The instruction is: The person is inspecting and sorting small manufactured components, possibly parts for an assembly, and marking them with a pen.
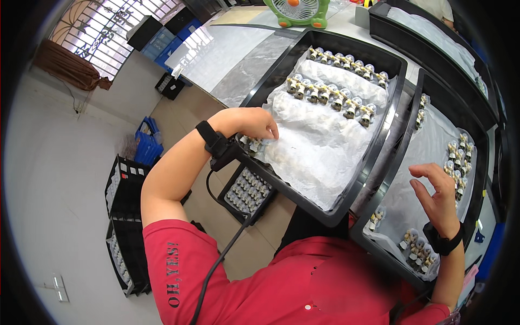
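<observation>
My left hand [259,123] is over the left side of a black tray [346,208], fingers drawn together. Whether they pinch anything is hidden. Just below it, a few small pieces [252,145] stand in the tray's left corner. White sheeting [317,146] lines this tray, and two rows of small clear-topped pieces [330,96] with white, gold and dark parts stand on it. My right hand [437,196] hovers above a second black tray [398,173], thumb and forefinger apart with nothing between them. More such pieces [459,160] stand along that tray's right side, others [418,250] at its near end.
Below the first tray, a crate of similar pieces [248,190] sits on the floor. Black crates [127,187] are stacked by the left wall. A green fan [298,12] stands on the far table. Another lined black tray [433,32] lies far right. A cable [225,254] hangs beside my left arm.
</observation>
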`<action>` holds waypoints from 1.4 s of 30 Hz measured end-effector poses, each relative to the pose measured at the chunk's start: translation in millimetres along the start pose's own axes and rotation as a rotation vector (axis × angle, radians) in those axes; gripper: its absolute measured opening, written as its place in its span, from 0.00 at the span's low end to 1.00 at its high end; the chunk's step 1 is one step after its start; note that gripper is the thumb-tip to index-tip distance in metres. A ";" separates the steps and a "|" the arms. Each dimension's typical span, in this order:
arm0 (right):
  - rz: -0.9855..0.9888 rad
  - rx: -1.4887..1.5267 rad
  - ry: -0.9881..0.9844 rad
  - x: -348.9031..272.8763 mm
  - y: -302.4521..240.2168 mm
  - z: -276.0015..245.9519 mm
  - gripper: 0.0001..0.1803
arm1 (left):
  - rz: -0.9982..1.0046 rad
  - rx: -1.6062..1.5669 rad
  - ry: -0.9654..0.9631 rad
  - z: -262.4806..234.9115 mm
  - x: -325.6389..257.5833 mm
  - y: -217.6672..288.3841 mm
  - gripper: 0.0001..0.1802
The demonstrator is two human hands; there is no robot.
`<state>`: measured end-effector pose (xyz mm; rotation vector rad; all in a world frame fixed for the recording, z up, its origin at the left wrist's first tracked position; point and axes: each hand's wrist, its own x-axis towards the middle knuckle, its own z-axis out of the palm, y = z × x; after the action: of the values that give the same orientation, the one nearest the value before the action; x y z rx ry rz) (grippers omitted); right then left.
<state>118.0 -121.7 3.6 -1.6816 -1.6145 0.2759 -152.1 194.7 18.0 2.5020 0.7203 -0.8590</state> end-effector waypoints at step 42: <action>0.010 -0.029 -0.066 -1.1 2.9 1.2 0.12 | 0.483 0.523 0.055 39.6 22.8 113.8 0.52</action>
<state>119.2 -121.9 0.5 -1.7190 -1.6662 0.3164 -88.0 92.4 -3.4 2.9667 -0.1342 -0.8750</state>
